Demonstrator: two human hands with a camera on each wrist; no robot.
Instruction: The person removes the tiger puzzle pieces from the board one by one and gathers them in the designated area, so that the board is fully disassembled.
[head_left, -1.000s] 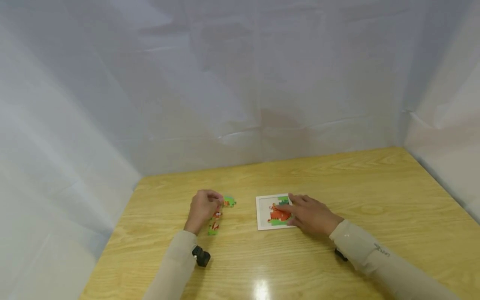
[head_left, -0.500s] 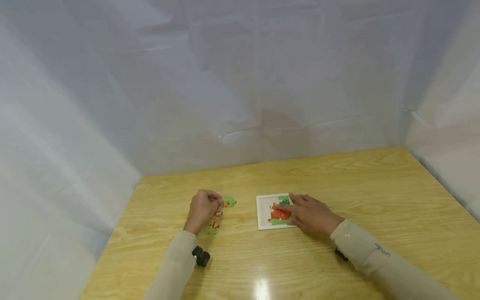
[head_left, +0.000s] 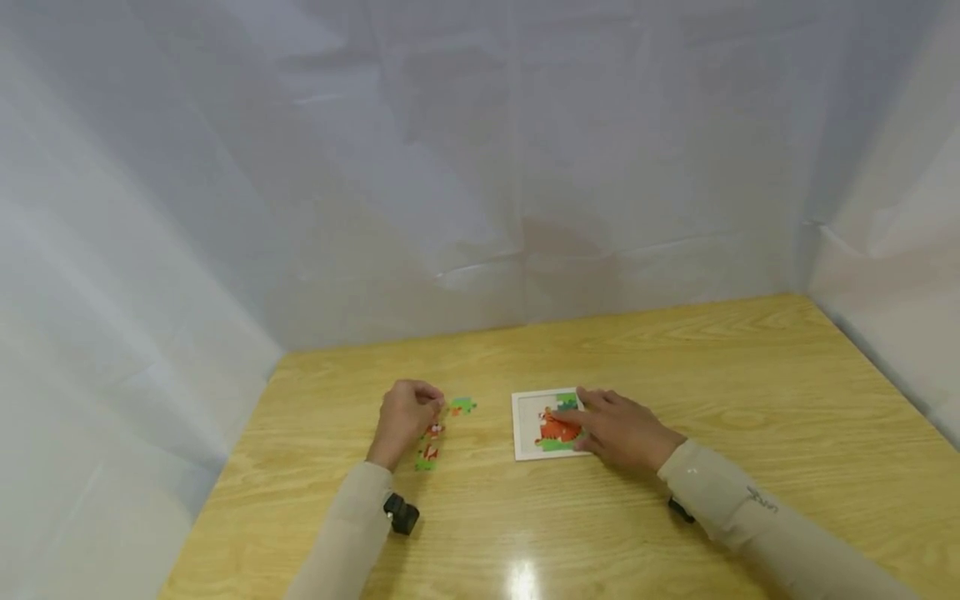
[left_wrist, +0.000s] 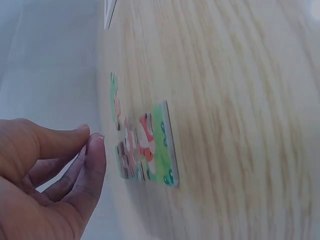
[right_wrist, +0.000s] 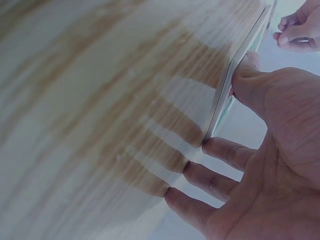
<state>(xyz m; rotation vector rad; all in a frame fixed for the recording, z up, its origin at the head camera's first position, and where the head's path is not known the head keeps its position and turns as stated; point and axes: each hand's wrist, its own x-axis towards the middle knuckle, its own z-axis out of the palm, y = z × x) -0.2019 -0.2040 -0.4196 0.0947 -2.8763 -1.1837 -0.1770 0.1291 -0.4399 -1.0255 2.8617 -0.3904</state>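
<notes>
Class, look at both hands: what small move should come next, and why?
Probably, the left hand should lower slightly and pinch the loose, flat green-and-orange jigsaw piece beside it. No piece shows plainly in its grasp, the square white puzzle frame has a bare left section in the head view, and the right hand rests on it, seemingly steadying it.

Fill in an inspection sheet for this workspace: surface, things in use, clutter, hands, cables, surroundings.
Surface: wood-grain table, with bright glare low in the head view.
Things in use: white puzzle frame, its picture filled only toward the right; loose puzzle pieces lie left of it.
Clutter: nothing seen.
Left hand: thumb and fingertips together above the loose pieces; whether they hold one is unclear.
Right hand: rests at the frame, one finger over the picture.
Cables: nothing seen.
Surroundings: pale sheeting behind and on both sides.
</notes>
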